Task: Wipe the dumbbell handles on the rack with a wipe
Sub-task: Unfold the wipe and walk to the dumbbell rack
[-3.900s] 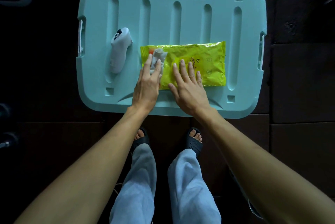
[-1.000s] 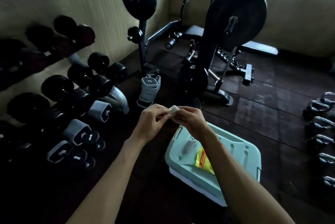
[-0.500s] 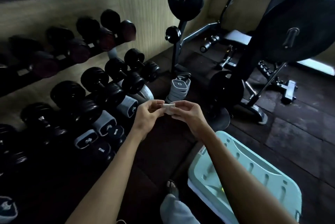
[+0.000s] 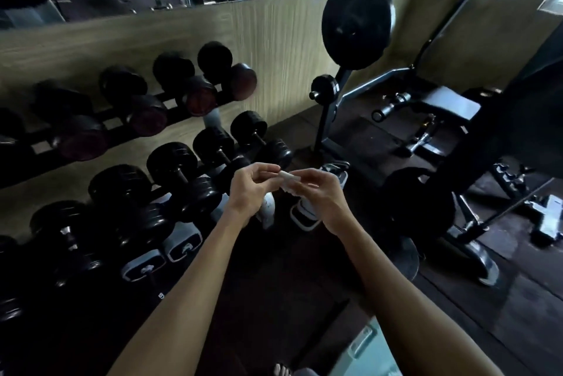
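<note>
A small folded white wipe [image 4: 288, 180] is held at chest height between both hands. My left hand [image 4: 251, 190] pinches its left end and my right hand [image 4: 316, 197] grips the rest with curled fingers. Black dumbbells lie on a tiered rack [image 4: 170, 107] along the wall to the left. The nearest dumbbell [image 4: 182, 174] in the middle row shows a thin metal handle just left of my left hand. The upper row holds dumbbells with reddish ends [image 4: 201, 100].
A plate stand with a large black weight plate [image 4: 356, 24] rises to the right of the rack. A bench and machine frame [image 4: 451, 107] fill the right side. Grey-ended small dumbbells [image 4: 143, 266] sit low on the rack. The teal bin lid [image 4: 362, 348] is at the bottom edge.
Earlier both hands were at the yellow wipe pack on the teal lid. Since then the view has swung left toward the rack, and both hands keep working the wipe between them.
</note>
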A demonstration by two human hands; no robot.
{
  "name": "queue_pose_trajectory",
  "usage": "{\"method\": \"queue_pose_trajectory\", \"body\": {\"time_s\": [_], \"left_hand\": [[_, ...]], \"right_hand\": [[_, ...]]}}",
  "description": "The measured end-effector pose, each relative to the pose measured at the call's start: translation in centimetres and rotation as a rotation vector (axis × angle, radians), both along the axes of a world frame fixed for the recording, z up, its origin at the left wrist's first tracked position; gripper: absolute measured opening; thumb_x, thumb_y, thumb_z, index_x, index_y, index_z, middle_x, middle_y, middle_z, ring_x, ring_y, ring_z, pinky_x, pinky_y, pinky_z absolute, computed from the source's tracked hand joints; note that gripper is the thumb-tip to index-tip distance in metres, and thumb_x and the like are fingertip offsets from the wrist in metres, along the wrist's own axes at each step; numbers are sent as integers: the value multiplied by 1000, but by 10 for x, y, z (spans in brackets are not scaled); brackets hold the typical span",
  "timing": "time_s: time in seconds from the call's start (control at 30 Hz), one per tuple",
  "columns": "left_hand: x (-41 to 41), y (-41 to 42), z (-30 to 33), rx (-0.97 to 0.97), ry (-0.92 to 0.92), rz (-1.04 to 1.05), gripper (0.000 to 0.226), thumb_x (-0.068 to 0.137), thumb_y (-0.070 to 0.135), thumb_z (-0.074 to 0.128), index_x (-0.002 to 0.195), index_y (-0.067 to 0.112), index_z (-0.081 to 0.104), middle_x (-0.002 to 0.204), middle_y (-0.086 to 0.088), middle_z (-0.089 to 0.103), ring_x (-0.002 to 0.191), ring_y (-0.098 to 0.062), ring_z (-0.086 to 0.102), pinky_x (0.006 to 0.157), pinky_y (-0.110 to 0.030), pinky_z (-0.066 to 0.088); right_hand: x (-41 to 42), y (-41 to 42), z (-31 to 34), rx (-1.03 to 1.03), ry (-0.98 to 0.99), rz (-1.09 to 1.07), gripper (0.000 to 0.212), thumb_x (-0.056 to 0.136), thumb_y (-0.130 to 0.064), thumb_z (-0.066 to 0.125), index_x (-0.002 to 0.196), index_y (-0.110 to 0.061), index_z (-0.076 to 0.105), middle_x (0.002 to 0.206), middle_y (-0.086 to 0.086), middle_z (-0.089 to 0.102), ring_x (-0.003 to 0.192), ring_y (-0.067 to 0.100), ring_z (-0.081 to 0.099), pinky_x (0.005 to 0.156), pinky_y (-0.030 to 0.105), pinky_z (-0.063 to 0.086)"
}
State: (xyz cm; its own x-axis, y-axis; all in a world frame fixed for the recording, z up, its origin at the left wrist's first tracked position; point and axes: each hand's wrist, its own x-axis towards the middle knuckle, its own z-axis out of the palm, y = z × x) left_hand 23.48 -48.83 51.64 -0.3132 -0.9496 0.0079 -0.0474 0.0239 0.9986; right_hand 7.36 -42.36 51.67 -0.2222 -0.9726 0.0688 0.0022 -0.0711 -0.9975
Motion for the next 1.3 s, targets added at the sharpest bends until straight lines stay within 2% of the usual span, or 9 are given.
{"method": "queue_pose_trajectory", "body": {"time_s": [0.2,0.33,0.47,0.6,0.77,0.93,1.2,1.27,1.3], "left_hand": [[-37,-60,-6,174,192,145,27,85,5,74,111,6,70,100,-18,74,94,-25,74,90,-35,58],[-40,-112,-13,152,134,120,23,84,10,76,106,7,73,96,-15,75,90,-23,74,87,-33,59],[-40,-181,-13,64,43,68,21,85,5,74,106,0,71,95,-15,75,88,-23,75,78,-24,59],[-40,-263,-15,2,-35,30,21,86,5,74,107,1,72,97,-16,75,87,-23,75,71,-19,58],[-38,-362,-13,-130,-151,51,21,87,13,75,107,9,72,95,-10,75,89,-21,73,85,-32,60],[-34,-433,-12,-330,-361,200,16,95,13,64,108,11,71,99,-3,70,87,-6,65,72,-2,47],[-55,-518,-34,-452,-518,247,27,98,13,59,124,7,63,125,-9,59,94,7,53,81,8,32],[-66,-543,-44,-440,-531,249,28,98,16,58,125,9,62,126,-7,58,111,-6,56,91,0,37],[-70,-554,-48,-431,-539,246,28,98,18,58,125,11,62,126,-6,57,117,-12,55,99,-11,42]], "right_hand": [[-12,-76,1,16,-172,-64,30,86,-6,76,115,-2,69,102,16,76,98,25,74,85,30,60],[-23,-127,-3,48,-104,-65,19,87,-11,76,105,-6,74,94,10,77,89,19,75,77,26,58],[-33,-188,-10,55,-103,35,22,88,-17,76,108,-7,74,100,16,76,97,27,73,92,38,59],[-36,-267,-12,38,-158,87,19,90,-9,72,106,1,74,101,17,76,93,24,73,84,30,59],[-36,-369,-12,39,-183,22,9,87,-2,73,96,0,76,97,19,76,91,29,73,92,38,59],[-37,-447,-19,35,-154,-68,9,89,3,69,97,4,73,95,20,76,89,29,73,88,39,59],[-64,-546,-37,47,34,-142,7,87,-7,76,93,-11,78,89,16,76,85,29,73,82,44,61],[-76,-575,-44,79,93,-138,5,88,-9,75,91,-11,78,87,14,76,86,32,74,83,49,61],[-81,-588,-47,93,128,-136,5,87,-11,75,90,-12,78,87,12,77,85,31,75,84,51,61]]}}
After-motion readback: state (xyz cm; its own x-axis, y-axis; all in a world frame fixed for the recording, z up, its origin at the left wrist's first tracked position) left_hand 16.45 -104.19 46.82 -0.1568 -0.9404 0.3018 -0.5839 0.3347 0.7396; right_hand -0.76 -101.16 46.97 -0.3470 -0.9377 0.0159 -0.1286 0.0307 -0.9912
